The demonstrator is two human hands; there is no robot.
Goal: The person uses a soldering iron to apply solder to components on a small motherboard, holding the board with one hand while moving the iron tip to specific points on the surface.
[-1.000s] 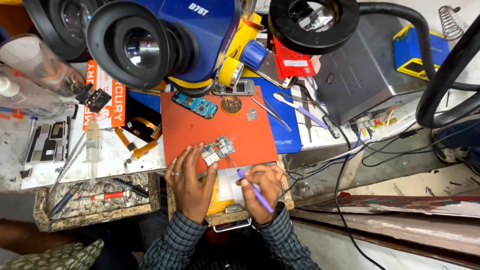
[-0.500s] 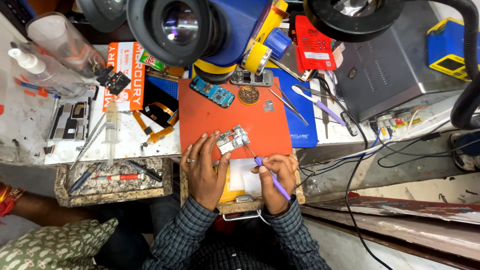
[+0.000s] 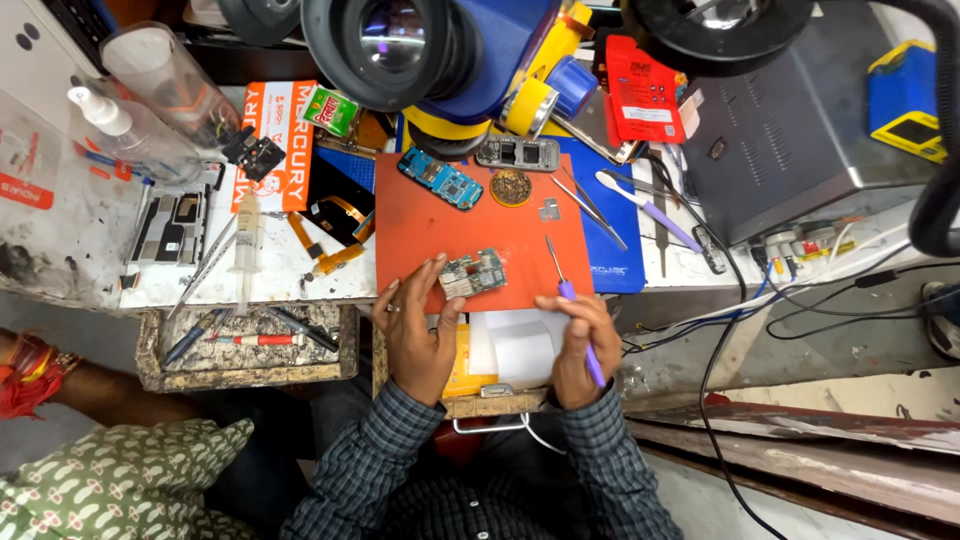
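**Board pinned, driver poised above the mat**

Here we are at the bench, and the left hand (image 3: 418,335) has its fingers spread, the tips pressing a small green circuit board (image 3: 472,273) down onto the orange work mat (image 3: 440,225). The board lies near the mat's front edge, bare, out of any casing. The right hand (image 3: 582,340) is closed around a purple-handled screwdriver (image 3: 572,300), the thin tip angled up and away just right of the board, not touching it as far as I can see.

My read: stripping down looks well along. The board is already free, and a blue circuit board (image 3: 441,179) and a grey phone frame (image 3: 517,153) lie apart at the mat's far edge, with a round brass-coloured wool pad (image 3: 511,187) between them. Whether any screws remain on the held board is too small to tell.

Crowded surroundings! The microscope head (image 3: 420,50) hangs over the far side of the mat. Tweezers (image 3: 590,212) and a lilac-handled tool (image 3: 648,212) lie on the blue mat (image 3: 610,265) to the right. A syringe (image 3: 246,245) lies left on the white surface (image 3: 90,240), a clear spray bottle (image 3: 130,130) behind it. Cables (image 3: 790,290) trail off right.
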